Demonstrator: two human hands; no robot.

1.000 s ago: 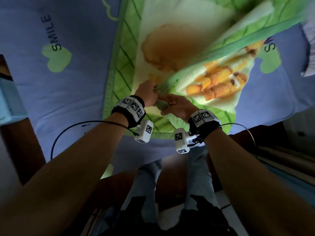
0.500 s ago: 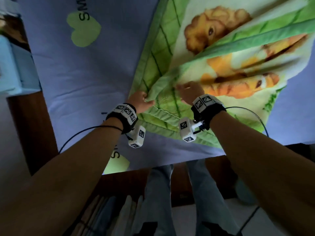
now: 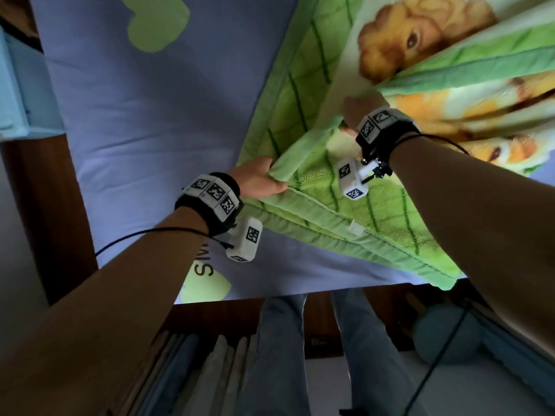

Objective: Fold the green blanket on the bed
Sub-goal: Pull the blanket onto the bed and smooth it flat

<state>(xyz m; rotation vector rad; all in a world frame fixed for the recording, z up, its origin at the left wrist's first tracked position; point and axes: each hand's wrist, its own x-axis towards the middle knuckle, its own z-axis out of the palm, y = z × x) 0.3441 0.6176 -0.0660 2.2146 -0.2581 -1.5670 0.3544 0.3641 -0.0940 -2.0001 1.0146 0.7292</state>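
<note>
The green blanket (image 3: 303, 94), printed with leaf veins and an orange lion cub, lies partly folded on the bed's lilac sheet (image 3: 144, 109). My left hand (image 3: 258, 180) grips a folded green edge near the blanket's near-left corner. My right hand (image 3: 359, 111) is closed on a raised fold farther in, just below the cub's face. A layer of blanket rises from that hand toward the upper right. Both wrists wear black bands with white marker blocks.
The sheet carries light green hearts with "SMILE" lettering (image 3: 204, 267). The bed's dark wooden frame (image 3: 48, 211) runs along the left and near edges. My legs in jeans (image 3: 279, 349) stand at the bedside. Stacked fabrics (image 3: 192, 370) lie lower left, a blue round object (image 3: 444, 331) lower right.
My hands have spread apart: the right has gone up and farther in with the fold, the left stays at the near edge. The view has shifted closer to the blanket's left part.
</note>
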